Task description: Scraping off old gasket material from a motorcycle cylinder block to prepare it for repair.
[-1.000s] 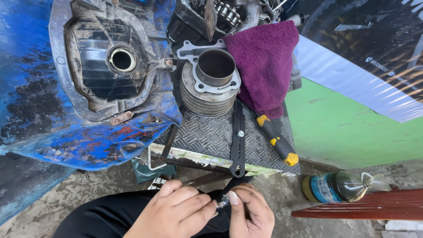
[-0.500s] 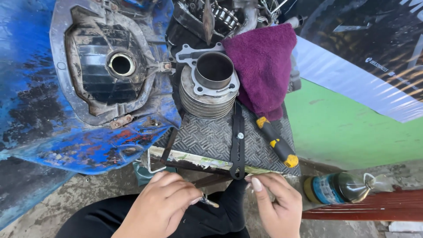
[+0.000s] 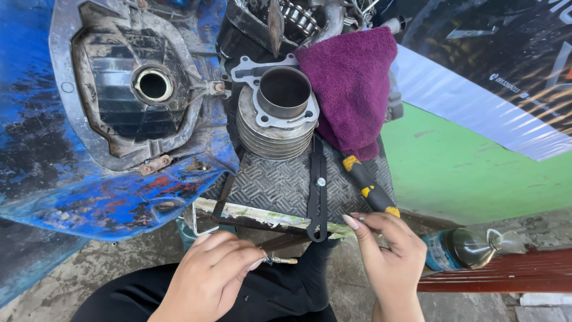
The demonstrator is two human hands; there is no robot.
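A finned metal cylinder point(image 3: 278, 119) stands upright on a diamond-pattern plate point(image 3: 280, 188). A purple towel point(image 3: 351, 83) lies touching the cylinder's right side. Left of the cylinder sits a blue scooter body point(image 3: 77, 191) with an open fuel-tank opening point(image 3: 153, 84). A flat black tool point(image 3: 317, 185) and a yellow-and-black handled tool point(image 3: 368, 188) lie just below the cylinder. A plastic bottle point(image 3: 462, 250) lies on the ground, well to its lower right.

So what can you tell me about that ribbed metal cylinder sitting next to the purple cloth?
The ribbed metal cylinder is dull grey, looks like cast aluminium, and stands upright with its open bore facing the camera. A smooth sleeve rises from a flat flange with bolt holes; stacked cooling fins ring the body below. It looks used and slightly grimy. It rests on the patterned metal plate, beside the blue bodywork, and the purple cloth lies against its right side. Neither hand touches it.
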